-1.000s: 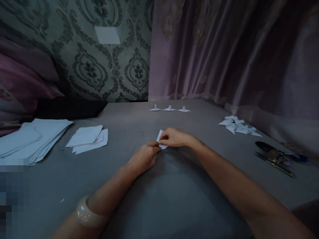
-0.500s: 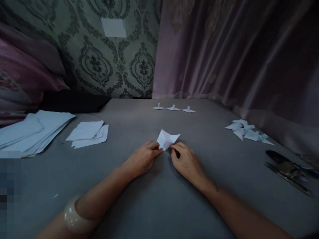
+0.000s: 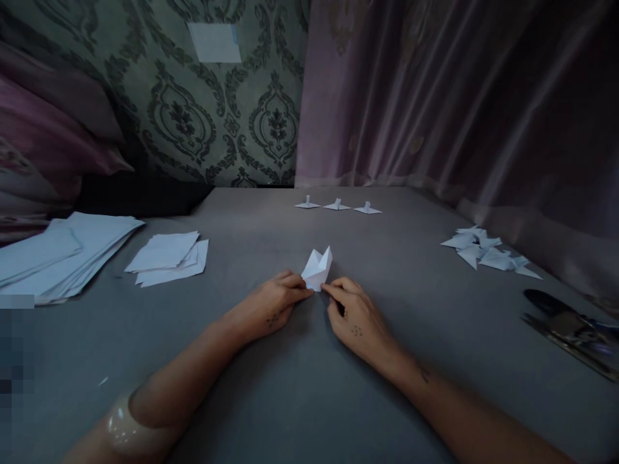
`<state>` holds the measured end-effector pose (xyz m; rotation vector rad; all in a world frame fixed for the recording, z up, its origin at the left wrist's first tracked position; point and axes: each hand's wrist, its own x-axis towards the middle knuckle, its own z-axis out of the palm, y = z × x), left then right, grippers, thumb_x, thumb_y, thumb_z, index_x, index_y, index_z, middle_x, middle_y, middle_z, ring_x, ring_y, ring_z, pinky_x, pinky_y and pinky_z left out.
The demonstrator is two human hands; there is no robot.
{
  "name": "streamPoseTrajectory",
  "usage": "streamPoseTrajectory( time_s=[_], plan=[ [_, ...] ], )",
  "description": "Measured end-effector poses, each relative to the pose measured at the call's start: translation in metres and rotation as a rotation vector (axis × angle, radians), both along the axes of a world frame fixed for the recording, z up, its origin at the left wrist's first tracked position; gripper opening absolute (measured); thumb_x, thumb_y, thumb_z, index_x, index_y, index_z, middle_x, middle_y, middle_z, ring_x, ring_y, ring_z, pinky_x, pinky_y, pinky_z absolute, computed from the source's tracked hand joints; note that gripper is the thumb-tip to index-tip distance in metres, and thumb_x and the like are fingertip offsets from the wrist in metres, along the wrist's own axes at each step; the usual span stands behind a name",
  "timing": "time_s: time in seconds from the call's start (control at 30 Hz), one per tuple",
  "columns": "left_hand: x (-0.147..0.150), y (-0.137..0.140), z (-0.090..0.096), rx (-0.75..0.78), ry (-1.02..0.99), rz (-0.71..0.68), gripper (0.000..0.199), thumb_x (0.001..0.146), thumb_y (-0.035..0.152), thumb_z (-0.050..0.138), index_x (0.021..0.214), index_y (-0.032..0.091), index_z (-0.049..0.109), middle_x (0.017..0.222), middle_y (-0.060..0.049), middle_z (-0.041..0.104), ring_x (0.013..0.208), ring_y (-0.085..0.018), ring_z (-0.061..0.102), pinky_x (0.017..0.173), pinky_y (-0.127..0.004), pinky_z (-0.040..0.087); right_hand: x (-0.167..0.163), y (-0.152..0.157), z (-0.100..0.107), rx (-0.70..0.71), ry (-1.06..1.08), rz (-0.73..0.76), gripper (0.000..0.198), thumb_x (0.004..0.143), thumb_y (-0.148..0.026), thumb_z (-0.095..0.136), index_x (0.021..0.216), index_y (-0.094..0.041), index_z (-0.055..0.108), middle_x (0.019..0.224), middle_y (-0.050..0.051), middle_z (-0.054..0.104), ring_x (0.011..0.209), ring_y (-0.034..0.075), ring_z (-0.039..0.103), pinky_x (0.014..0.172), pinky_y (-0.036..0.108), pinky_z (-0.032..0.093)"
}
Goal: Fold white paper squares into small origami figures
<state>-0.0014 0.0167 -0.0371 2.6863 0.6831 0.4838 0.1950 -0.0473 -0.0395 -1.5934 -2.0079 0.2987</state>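
Note:
A small white piece of folded paper (image 3: 316, 269) stands on the grey table between my two hands, its upper flaps pointing up and away from me. My left hand (image 3: 283, 296) pinches its lower left edge, fingers closed on the paper. On the other side, my right hand (image 3: 353, 309) has its thumb and forefinger at the lower right edge, the fingertips pressed against the fold. The other right fingers curl underneath and are partly hidden. A pale bangle (image 3: 130, 428) circles my left forearm.
Three folded paper figures (image 3: 337, 204) stand in a row at the back. A heap of folded paper figures (image 3: 486, 248) lies right, behind scissors (image 3: 563, 328). Small paper squares (image 3: 164, 252) and larger sheets (image 3: 91, 248) are stacked left. Curtains (image 3: 367, 96) hang along the right side.
The paper's right flap, spread out to the right before, now stands upright closer to the left one. My right hand has shifted slightly left with it. The view has moved a little.

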Motion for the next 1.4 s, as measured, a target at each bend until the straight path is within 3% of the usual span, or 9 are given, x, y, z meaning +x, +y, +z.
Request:
streamPoseTrajectory(
  time_s=[0.23, 0.33, 0.43, 0.5, 0.67, 0.87, 1.13, 1.27, 1.4],
  plan=[
    [-0.014, 0.006, 0.008, -0.143, -0.095, 0.023, 0.038, 0.075, 0.003, 0.045, 0.098, 0.02, 0.07, 0.11, -0.005, 0.067, 0.106, -0.019, 0.057, 0.095, -0.034, 0.044, -0.002, -0.005, 0.004, 0.031, -0.128, 0.057, 0.039, 0.081, -0.008, 0.042, 0.111, -0.018, 0.064, 0.099, 0.008, 0.057, 0.093, 0.019, 0.052, 0.082, 0.033, 0.045],
    [-0.012, 0.004, 0.012, -0.249, -0.144, 0.179, 0.028, 0.073, 0.006, 0.046, 0.084, 0.018, 0.07, 0.097, -0.004, 0.07, 0.091, -0.017, 0.062, 0.085, -0.03, 0.048, -0.002, -0.006, 0.006, 0.033, -0.176, 0.069, 0.038, 0.081, -0.007, 0.042, 0.11, -0.018, 0.064, 0.098, 0.008, 0.057, 0.09, 0.019, 0.052, 0.081, 0.033, 0.045],
    [-0.006, 0.001, 0.018, -0.327, -0.168, 0.387, 0.022, 0.074, 0.012, 0.048, 0.088, 0.016, 0.065, 0.079, -0.002, 0.067, 0.071, -0.014, 0.061, 0.067, -0.024, 0.048, -0.001, -0.006, 0.008, 0.038, -0.205, 0.076, 0.037, 0.081, -0.006, 0.042, 0.106, -0.019, 0.065, 0.096, 0.007, 0.057, 0.088, 0.019, 0.051, 0.08, 0.034, 0.045],
    [-0.001, 0.0, 0.019, -0.332, -0.172, 0.448, 0.021, 0.075, 0.016, 0.05, 0.091, 0.016, 0.064, 0.074, -0.001, 0.065, 0.064, -0.013, 0.058, 0.06, -0.023, 0.045, -0.001, -0.005, 0.008, 0.045, -0.215, 0.085, 0.036, 0.08, -0.005, 0.042, 0.104, -0.019, 0.065, 0.096, 0.007, 0.057, 0.088, 0.019, 0.051, 0.079, 0.034, 0.045],
    [0.007, 0.003, 0.014, -0.297, -0.139, 0.466, 0.016, 0.079, 0.026, 0.055, 0.083, 0.017, 0.067, 0.074, -0.002, 0.065, 0.065, -0.013, 0.057, 0.06, -0.023, 0.042, 0.0, -0.003, 0.009, 0.047, -0.196, 0.135, 0.036, 0.081, -0.004, 0.041, 0.105, -0.018, 0.063, 0.101, 0.007, 0.057, 0.093, 0.02, 0.05, 0.083, 0.034, 0.045],
    [0.008, 0.004, 0.011, -0.297, -0.126, 0.499, 0.014, 0.078, 0.024, 0.055, 0.078, 0.016, 0.066, 0.071, -0.002, 0.064, 0.063, -0.013, 0.056, 0.058, -0.023, 0.041, -0.001, -0.002, 0.01, 0.026, -0.199, 0.168, 0.035, 0.081, -0.002, 0.039, 0.104, -0.016, 0.062, 0.107, 0.009, 0.056, 0.098, 0.02, 0.049, 0.088, 0.035, 0.044],
    [0.008, 0.004, 0.008, -0.29, -0.158, 0.466, 0.014, 0.076, 0.025, 0.055, 0.074, 0.015, 0.065, 0.066, -0.001, 0.062, 0.059, -0.012, 0.053, 0.055, -0.022, 0.039, -0.013, -0.008, 0.019, 0.049, -0.316, 0.14, 0.026, 0.087, -0.015, 0.039, 0.101, -0.014, 0.061, 0.092, 0.01, 0.056, 0.087, 0.022, 0.049, 0.081, 0.037, 0.041],
    [0.007, 0.005, 0.01, -0.345, -0.178, 0.471, 0.016, 0.075, 0.027, 0.056, 0.075, 0.015, 0.066, 0.063, 0.0, 0.061, 0.058, -0.012, 0.053, 0.054, -0.021, 0.039, -0.02, -0.01, 0.021, 0.049, -0.354, 0.126, 0.023, 0.087, -0.019, 0.04, 0.094, -0.014, 0.062, 0.09, 0.011, 0.056, 0.085, 0.022, 0.048, 0.078, 0.037, 0.038],
    [0.004, 0.009, 0.01, -0.461, -0.219, 0.527, 0.022, 0.077, 0.031, 0.053, 0.08, 0.014, 0.067, 0.065, -0.001, 0.062, 0.06, -0.013, 0.054, 0.055, -0.022, 0.04, -0.022, -0.009, 0.02, 0.045, -0.371, 0.15, 0.026, 0.087, -0.019, 0.04, 0.101, -0.012, 0.061, 0.091, 0.01, 0.056, 0.087, 0.022, 0.049, 0.08, 0.037, 0.038]
  ],
)
